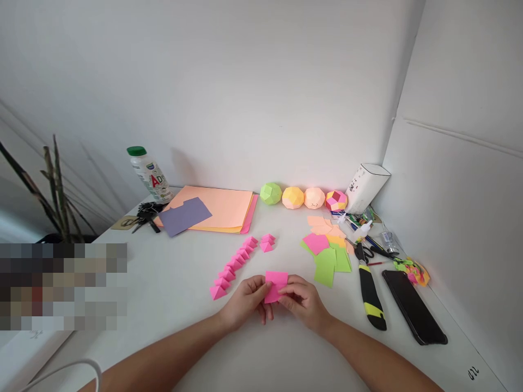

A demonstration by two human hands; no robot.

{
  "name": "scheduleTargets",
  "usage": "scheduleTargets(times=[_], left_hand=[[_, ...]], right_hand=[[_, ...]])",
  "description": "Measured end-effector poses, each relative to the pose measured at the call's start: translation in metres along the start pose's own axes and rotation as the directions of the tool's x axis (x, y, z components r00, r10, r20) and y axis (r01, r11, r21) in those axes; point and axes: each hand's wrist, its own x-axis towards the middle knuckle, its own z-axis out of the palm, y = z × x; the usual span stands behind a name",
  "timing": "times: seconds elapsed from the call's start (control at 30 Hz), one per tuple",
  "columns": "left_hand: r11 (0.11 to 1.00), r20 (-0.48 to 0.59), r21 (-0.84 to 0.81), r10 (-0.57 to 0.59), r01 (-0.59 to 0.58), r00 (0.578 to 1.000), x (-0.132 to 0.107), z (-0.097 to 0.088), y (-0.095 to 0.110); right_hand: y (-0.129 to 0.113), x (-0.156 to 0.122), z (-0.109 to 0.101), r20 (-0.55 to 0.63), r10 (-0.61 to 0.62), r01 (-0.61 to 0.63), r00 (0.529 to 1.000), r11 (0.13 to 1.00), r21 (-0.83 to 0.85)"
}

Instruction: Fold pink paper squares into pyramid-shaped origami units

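Note:
Between my two hands is a small pink paper square point(277, 279). My left hand point(248, 298) pinches its left edge, the thumb lying on the front face. On the opposite side my right hand point(303, 300) grips the right edge with thumb and fingers. Just beyond my left hand, a slanting row of folded pink paper pieces point(233, 265) runs across the white table. A short separate stack of pink folded pieces point(267, 243) sits at that row's far end. Green paper squares point(326, 267) and a pink square point(316, 243) lie loosely piled beyond my right hand.
Several paper balls point(293, 197) line the wall. Orange sheets point(216, 204) and a purple card point(186, 216) lie at back left, near a white bottle point(150, 175). To the right are a black-and-yellow utility knife point(371, 294), black scissors point(363, 252), a phone point(414, 306) and a white container point(366, 188).

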Motion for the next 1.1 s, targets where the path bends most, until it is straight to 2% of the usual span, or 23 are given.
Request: scheduleTargets(times=[0.23, 0.33, 0.43, 0.67, 1.1], left_hand=[[0.998, 0.106, 0.059, -0.006, 0.000, 0.994, -0.004, 0.000, 0.000], [0.998, 0.146, 0.056, 0.017, -0.025, 0.989, -0.007, 0.000, 0.004], [0.997, 0.175, 0.066, 0.029, -0.041, 0.984, -0.008, 0.000, 0.006], [0.992, 0.114, 0.127, -0.007, -0.007, 0.993, -0.005, 0.001, 0.001], [0.991, 0.095, 0.129, 0.021, -0.033, 0.995, -0.004, 0.000, -0.004]], right_hand=[[-0.005, 0.001, 0.001, -0.067, 0.182, -0.176, 0.981, 0.980, 0.094], [-0.005, 0.000, 0.004, -0.102, 0.220, -0.205, 0.970, 0.969, 0.135], [-0.006, 0.000, 0.007, -0.123, 0.224, -0.205, 0.967, 0.968, 0.146], [-0.004, -0.001, 0.009, -0.146, 0.191, -0.171, 0.971, 0.975, 0.140], [-0.004, -0.002, 0.010, -0.128, 0.202, -0.182, 0.971, 0.971, 0.154]])
